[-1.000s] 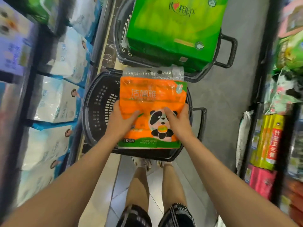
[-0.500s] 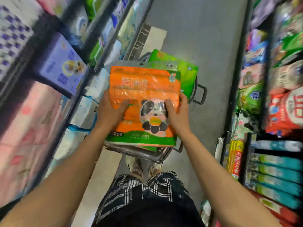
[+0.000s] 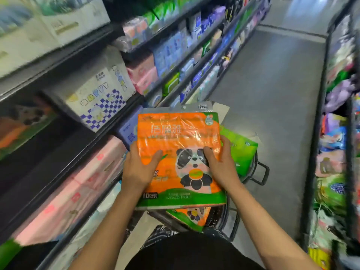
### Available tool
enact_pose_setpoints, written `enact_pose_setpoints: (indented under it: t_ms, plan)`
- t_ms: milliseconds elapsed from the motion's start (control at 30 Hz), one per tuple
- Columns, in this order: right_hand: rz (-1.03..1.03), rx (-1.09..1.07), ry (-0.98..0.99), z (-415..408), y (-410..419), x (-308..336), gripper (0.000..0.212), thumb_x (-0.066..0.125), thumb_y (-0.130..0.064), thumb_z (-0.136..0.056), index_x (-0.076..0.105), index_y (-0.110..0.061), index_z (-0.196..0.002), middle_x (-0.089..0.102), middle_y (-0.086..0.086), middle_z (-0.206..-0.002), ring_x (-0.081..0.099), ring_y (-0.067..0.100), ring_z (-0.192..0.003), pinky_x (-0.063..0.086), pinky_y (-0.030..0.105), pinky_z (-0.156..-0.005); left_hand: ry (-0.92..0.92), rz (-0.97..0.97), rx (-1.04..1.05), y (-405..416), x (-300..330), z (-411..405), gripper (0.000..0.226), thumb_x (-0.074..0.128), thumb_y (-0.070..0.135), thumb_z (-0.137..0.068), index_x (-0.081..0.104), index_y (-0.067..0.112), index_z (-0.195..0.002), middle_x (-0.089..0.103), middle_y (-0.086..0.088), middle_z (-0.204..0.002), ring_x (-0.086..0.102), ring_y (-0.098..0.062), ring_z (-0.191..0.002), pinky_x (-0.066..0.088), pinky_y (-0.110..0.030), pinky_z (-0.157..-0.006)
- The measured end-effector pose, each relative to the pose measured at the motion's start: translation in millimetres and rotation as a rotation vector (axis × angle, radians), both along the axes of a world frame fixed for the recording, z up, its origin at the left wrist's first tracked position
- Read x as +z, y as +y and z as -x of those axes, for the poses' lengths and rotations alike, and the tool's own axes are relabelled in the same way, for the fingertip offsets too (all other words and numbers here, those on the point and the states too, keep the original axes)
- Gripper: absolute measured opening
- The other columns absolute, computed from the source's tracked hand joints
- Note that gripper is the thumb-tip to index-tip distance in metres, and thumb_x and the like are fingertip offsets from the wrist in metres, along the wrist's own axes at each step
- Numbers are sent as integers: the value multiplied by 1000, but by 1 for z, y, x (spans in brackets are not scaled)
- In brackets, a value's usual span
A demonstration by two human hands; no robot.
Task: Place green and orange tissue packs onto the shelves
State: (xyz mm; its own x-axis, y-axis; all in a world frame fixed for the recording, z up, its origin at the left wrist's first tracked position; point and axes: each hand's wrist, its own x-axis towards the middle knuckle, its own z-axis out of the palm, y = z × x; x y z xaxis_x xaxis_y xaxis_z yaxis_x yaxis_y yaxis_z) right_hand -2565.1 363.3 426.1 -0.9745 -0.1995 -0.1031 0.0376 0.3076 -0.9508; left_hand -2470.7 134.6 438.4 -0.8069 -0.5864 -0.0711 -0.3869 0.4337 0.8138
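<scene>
The left hand and right hand clamp the orange tissue pack by its side edges, thumbs on its face, above the black basket. The glossy film may slide; an uneven squeeze could tip the pack against the shelf.

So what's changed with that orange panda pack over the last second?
The orange panda pack has come up out of the near basket, where another orange pack now shows, and sits level with the left shelves. The left hand and right hand grip its sides as before.
</scene>
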Motion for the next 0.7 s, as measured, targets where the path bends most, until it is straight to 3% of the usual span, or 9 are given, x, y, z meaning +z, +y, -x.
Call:
enact_pose_setpoints:
  t_ms: [67,167,233,333,433,500,567,700]
  plan:
    - [14,66,6,4,-4,8,47,58,-34,-103,29,-39,-141,51,-32,-111,57,-15,-91,43,14,-76,2,9,61,2,9,-8,54,67,68,-85,41,45,-127,58,2,-127,57,-25,-120,48,-49,-98]
    - [30,172,23,8,-15,18,45,58,-34,-103,29,-43,-136,51,-34,-110,55,-22,-87,43,10,-74,31,-17,152,4,21,-25,53,67,70,-84,34,57,-123,58,3,-132,56,-23,-123,48,-55,-102]
    - [35,242,45,8,-27,22,43,59,-34,-103,31,-40,-136,53,-31,-113,57,-16,-93,43,12,-75,25,-22,228,-1,24,-42,59,65,73,-82,34,55,-129,58,3,-134,57,-23,-123,48,-55,-103]
    - [51,339,59,0,-53,25,53,59,-36,-102,34,-28,-148,57,-19,-121,61,6,-107,46,18,-81,17,-24,350,-10,29,-69,67,66,72,-83,38,44,-136,58,3,-132,57,-24,-123,48,-55,-102]
    - [51,433,58,-16,-81,29,46,59,-35,-103,35,-31,-142,55,-26,-113,59,-1,-97,45,20,-78,3,-11,460,-23,31,-100,73,64,78,-79,40,42,-139,57,4,-133,55,-24,-124,48,-53,-101]
    - [45,491,49,-27,-103,28,43,59,-35,-103,35,-34,-139,59,-19,-114,57,-8,-97,44,24,-80,-4,-9,528,-34,31,-122,77,60,82,-76,40,43,-138,57,3,-132,55,-24,-123,48,-52,-101]
    - [42,557,37,-41,-126,31,49,58,-39,-102,34,-33,-144,60,-14,-119,61,2,-102,45,28,-83,-2,-18,601,-45,32,-145,77,62,80,-77,39,42,-140,57,1,-133,54,-26,-124,47,-53,-103]
    - [39,678,69,-69,-176,36,55,58,-38,-103,30,-29,-150,51,-29,-115,58,12,-109,43,25,-83,31,-20,706,-71,36,-185,56,68,66,-86,38,46,-129,58,2,-129,55,-25,-122,47,-52,-103]
